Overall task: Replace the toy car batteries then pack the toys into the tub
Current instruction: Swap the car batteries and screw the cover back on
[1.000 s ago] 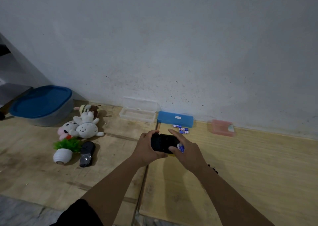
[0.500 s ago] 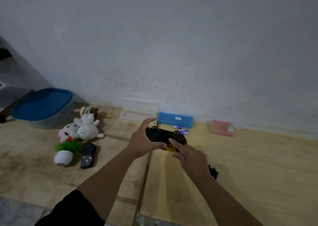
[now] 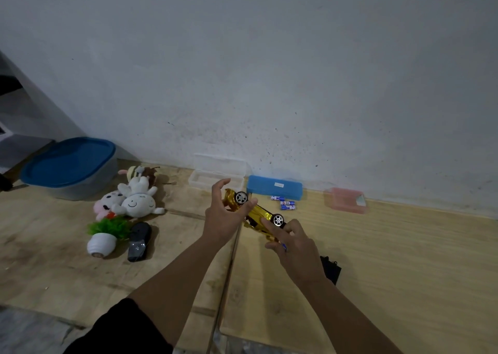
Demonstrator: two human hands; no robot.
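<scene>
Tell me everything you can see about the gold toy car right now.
The gold toy car has a shiny, metallic-looking gold body and silver spoked wheels with dark tyres. It is held above the wooden floor, tipped onto its side so two wheels face up, its length running from upper left to lower right. The left hand grips one end and the right hand touches the other. Whether its battery cover is on cannot be seen.

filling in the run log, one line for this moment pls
step: battery swap | left hand: holds gold toy car | right hand: fingers on car | spare batteries: on floor | tub: lid on
</scene>
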